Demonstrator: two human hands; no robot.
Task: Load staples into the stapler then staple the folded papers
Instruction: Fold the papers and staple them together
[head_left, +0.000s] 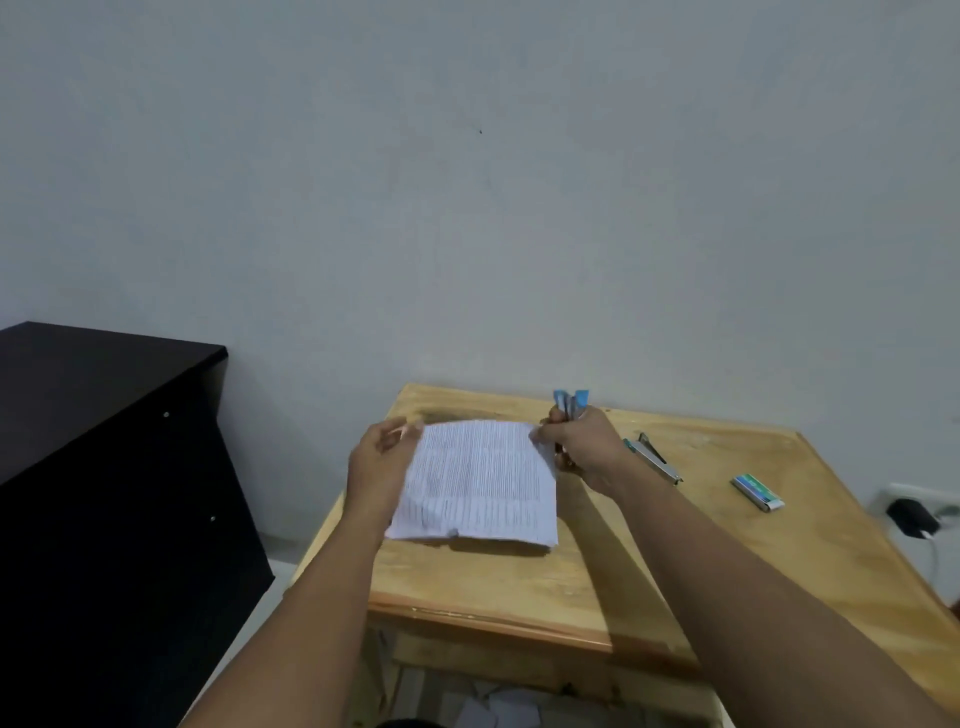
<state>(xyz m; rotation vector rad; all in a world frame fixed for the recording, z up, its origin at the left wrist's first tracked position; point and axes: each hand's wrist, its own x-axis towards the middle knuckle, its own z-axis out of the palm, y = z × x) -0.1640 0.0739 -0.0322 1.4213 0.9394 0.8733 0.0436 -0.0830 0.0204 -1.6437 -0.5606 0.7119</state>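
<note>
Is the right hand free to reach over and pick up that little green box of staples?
Probably not yet. The right hand already grips a blue stapler and pinches the papers. The staple box lies uncovered on the table, with nothing blocking the way.

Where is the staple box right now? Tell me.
In the head view, the staple box lies on the wooden table's right side, right of the spare stapler.

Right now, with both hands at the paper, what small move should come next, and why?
Probably bring the blue stapler onto the top right corner of the folded papers. The right hand already grips the stapler beside that corner, and the left hand holds the papers' left edge over the wooden table.
</note>
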